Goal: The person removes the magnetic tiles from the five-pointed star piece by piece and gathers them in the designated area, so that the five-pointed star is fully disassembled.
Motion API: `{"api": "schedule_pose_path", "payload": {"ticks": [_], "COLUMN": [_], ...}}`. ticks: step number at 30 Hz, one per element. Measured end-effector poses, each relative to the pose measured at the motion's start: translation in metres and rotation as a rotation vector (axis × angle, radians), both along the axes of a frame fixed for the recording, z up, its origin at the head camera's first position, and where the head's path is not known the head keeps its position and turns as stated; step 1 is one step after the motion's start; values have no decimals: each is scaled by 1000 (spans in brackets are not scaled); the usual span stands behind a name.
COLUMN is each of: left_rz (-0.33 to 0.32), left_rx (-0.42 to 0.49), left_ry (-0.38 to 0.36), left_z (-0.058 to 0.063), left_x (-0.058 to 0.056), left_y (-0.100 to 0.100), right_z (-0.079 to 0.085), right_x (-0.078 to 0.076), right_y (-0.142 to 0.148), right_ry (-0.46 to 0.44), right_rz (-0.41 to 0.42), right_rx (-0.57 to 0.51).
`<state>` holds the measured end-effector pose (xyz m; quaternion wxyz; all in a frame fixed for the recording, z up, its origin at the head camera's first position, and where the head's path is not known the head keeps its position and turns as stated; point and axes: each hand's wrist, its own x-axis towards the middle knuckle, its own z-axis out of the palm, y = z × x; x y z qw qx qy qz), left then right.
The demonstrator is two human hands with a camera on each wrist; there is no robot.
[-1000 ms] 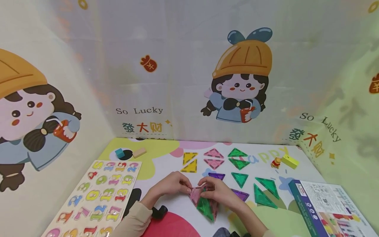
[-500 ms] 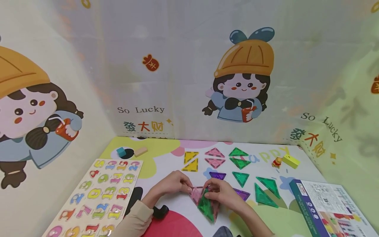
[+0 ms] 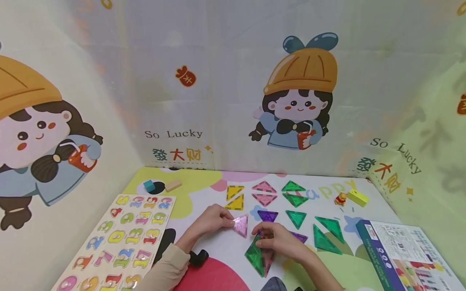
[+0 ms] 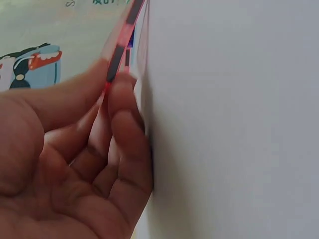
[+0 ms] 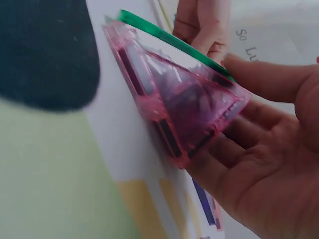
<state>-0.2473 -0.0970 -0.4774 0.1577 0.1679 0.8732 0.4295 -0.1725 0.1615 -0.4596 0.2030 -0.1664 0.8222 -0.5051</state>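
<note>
In the head view my left hand (image 3: 214, 219) pinches one corner of a pink translucent triangle magnetic tile (image 3: 241, 225). The left wrist view shows that tile edge-on (image 4: 119, 52) between thumb and fingers. To the right, my right hand (image 3: 282, 241) grips a joined piece made of a green triangle tile (image 3: 256, 257) and pink tiles (image 5: 189, 102), which meet at an angle. A gap separates this piece from the pink tile in the left hand. Purple triangle tiles (image 3: 267, 216) lie just beyond the right hand, one partly covered by it.
Yellow (image 3: 234, 198), pink (image 3: 264, 193) and green triangle tiles (image 3: 295, 194) lie farther back. A number puzzle board (image 3: 123, 238) is at left, a box (image 3: 407, 250) at right. Small blocks (image 3: 172, 185) and a bear figurine (image 3: 340, 199) stand near the back.
The pink tile in the left hand has come away from the green and pink piece and moved up and slightly left. The right hand, holding the piece, has shifted slightly right and nearer.
</note>
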Motion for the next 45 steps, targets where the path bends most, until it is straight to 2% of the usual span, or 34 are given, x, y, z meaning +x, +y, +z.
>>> {"api": "schedule_pose_path", "payload": {"ticks": [4,7,12,16,20,23,30,32,35,39,42,45], "left_rz": [48,72,92,78,33,-19,-268,-320,-335,-297,-283,-301], "left_rx": [-14,-41,-94,-105,-118,-122,-95,-92,-106,-157,-167,-139], "left_ry": [23,50,70,68,62,51,-15,-17,26,99,114,111], "left_z": [-1,-1,3,5,4,6,14,15,13,10,10,9], "left_x": [-2,-2,2,7,13,18,35,40,47,53,54,55], "left_y": [7,10,10,6,4,5,15,21,30,38,40,40], "right_z": [5,8,12,12,12,12,11,11,12,13,13,13], "right_x": [0,-1,-1,2,5,6,5,6,6,7,8,8], "right_y": [6,9,11,12,10,9,8,7,7,6,5,5], "right_ry": [-3,-32,-35,13,58,73,79,77,74,68,62,51], "right_rz": [78,98,89,45,6,-5,-7,-7,-12,-18,-20,-23], "right_rx": [15,25,35,80,152,167,164,164,168,162,159,158]}}
